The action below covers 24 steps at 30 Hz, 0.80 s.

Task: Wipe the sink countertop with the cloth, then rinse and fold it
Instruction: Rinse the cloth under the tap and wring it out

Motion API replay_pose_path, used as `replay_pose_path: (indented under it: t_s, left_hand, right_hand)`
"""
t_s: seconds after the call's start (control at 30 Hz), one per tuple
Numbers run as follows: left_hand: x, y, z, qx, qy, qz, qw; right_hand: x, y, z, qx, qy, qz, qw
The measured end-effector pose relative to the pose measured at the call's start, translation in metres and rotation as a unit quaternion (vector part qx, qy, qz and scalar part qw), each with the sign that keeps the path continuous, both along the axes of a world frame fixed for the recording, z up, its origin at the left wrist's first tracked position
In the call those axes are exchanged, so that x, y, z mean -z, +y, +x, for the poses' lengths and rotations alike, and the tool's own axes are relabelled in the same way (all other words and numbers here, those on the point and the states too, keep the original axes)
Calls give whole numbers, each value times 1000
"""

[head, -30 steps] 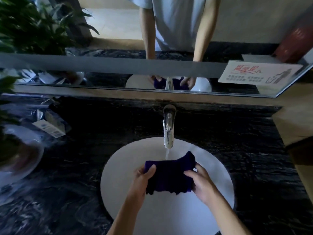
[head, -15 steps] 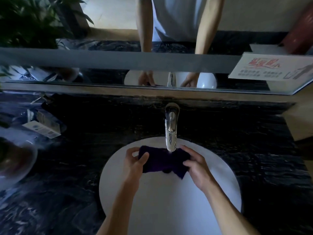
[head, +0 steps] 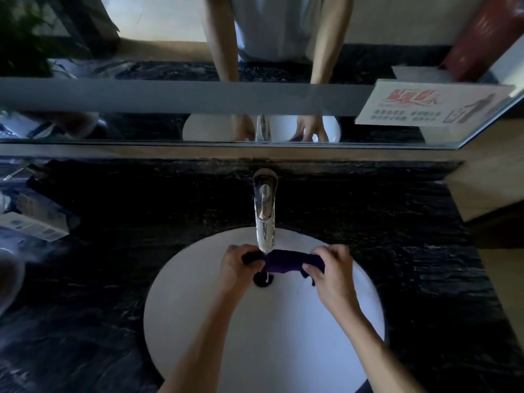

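While water runs from the chrome faucet (head: pixel 265 219), left hand (head: pixel 236 266) and right hand (head: pixel 330 269) each clamp an end of the dark purple cloth (head: pixel 283 260) over the white round sink (head: pixel 354 307).

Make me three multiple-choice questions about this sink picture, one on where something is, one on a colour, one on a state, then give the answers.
1. Where is the cloth?
A. under the faucet spout, over the sink
B. on the countertop
C. on the small box

2. What colour is the cloth?
A. white
B. dark purple
C. yellow

3. How is the cloth held?
A. by neither hand
B. by one hand only
C. gripped at each end by the left hand and right hand

Answers: 1 A, it sits just below the spout above the basin. 2 B, it shows deep purple against the white bowl. 3 C, fingers curl round both ends.
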State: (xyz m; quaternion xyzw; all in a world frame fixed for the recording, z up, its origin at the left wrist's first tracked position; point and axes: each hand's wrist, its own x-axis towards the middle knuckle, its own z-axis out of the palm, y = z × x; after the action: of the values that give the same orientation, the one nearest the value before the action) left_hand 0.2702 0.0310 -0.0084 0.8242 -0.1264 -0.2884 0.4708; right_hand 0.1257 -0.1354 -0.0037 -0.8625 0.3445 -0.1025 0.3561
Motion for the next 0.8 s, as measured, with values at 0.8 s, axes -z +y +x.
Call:
replay_pose_path:
  t_s: [0.8]
  left_hand:
    - [-11,52,9,-194,233,-176,937]
  right_hand:
    - [-2,31,47,202,-133,600,762]
